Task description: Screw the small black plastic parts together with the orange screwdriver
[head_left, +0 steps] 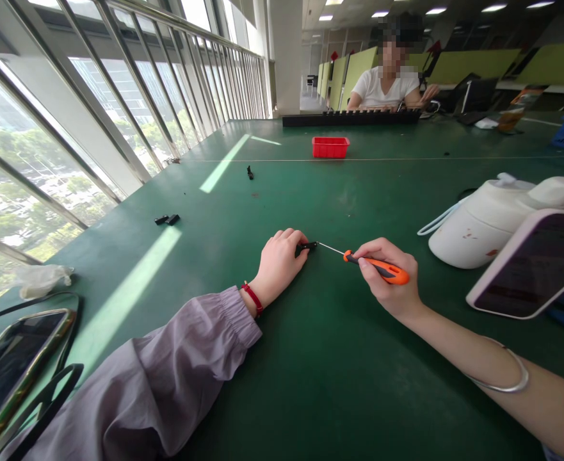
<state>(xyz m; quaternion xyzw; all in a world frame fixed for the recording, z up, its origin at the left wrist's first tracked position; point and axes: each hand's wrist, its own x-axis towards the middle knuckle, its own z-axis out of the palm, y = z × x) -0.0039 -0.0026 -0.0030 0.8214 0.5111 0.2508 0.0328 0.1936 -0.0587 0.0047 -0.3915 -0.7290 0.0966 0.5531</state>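
My left hand rests on the green table with its fingers closed on a small black part. Most of that part is hidden behind the fingers, so its exact kind does not show. In my right hand is a screwdriver with an orange and dark grey handle. Its thin metal shaft points left, and the tip meets or lies very close to the black part's right end. Both hands are near the middle of the table.
Small black pieces lie to the left, and another black piece farther back. Beyond stands a red bin. A white bottle and propped phone are at right; another phone with cables lies left. A person sits opposite.
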